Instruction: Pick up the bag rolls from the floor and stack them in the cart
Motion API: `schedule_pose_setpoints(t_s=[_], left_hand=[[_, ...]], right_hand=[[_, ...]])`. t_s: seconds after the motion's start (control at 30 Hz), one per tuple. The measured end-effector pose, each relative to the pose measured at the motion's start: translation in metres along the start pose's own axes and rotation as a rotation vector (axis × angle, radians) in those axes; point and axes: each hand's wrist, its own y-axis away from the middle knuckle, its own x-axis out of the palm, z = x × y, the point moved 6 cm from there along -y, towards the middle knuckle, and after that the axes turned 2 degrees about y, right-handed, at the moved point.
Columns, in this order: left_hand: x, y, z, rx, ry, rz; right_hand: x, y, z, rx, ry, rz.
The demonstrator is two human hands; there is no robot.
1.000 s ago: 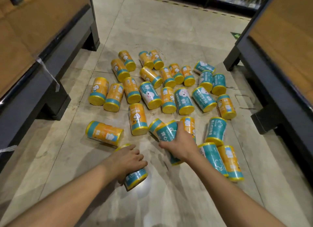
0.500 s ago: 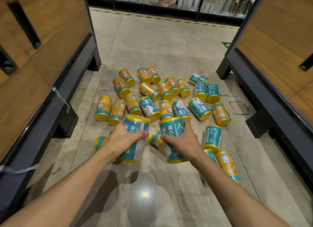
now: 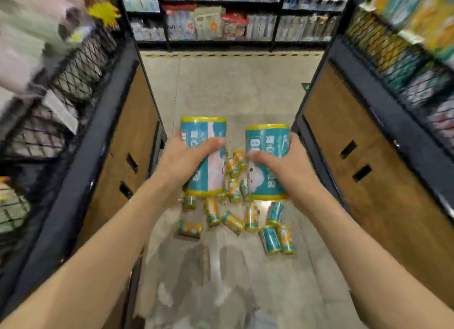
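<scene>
High over the floor (image 3: 221,292), left hand (image 3: 183,160) and right hand (image 3: 286,165) each grip one teal bag roll (image 3: 204,156) (image 3: 269,161), fingers curled around. Either one-handed hold could slip on the glossy wrap, dropping it among the scattered rolls (image 3: 233,220).

Even indoor store light from overhead, moderately bright, pale glare patch on the glossy floor (image 3: 221,267) with soft forearm shadows beside it, heavy motion blur on side display bins (image 3: 405,48) — wide-angle bowing at edges, distant shelves (image 3: 221,16) soft.

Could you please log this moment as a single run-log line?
left hand: grips teal bag roll | right hand: grips second teal roll | remaining rolls: on floor
</scene>
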Motion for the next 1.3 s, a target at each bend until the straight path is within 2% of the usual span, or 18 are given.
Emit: schedule_pose_setpoints(t_s=[0.1,0.23,0.37,0.5,0.73,0.9,1.07,1.3], left_hand=[[0.022,0.031,-0.130,0.084,-0.001,0.064],[0.055,0.066,-0.259,0.171,0.009,0.121],[0.103,0.096,-0.342,0.241,-0.034,0.232],[0.153,0.127,-0.394,0.285,-0.037,0.314],[0.252,0.185,-0.428,0.335,0.024,0.607],[0.317,0.227,-0.422,0.301,0.023,0.865],[0.363,0.282,-0.406,0.233,0.056,1.121],[0.394,0.427,-0.372,0.106,0.048,1.589]], right_hand=[[-0.045,0.030,0.121,-0.053,-0.081,-0.016],[-0.104,0.070,0.236,-0.113,-0.150,-0.034],[-0.167,0.106,0.305,-0.175,-0.181,-0.118],[-0.239,0.146,0.337,-0.219,-0.204,-0.237],[-0.339,0.229,0.345,-0.256,-0.192,-0.448],[-0.376,0.311,0.330,-0.200,-0.174,-0.710],[-0.384,0.409,0.308,-0.123,-0.162,-1.045],[-0.344,0.586,0.278,0.054,-0.168,-1.507]])
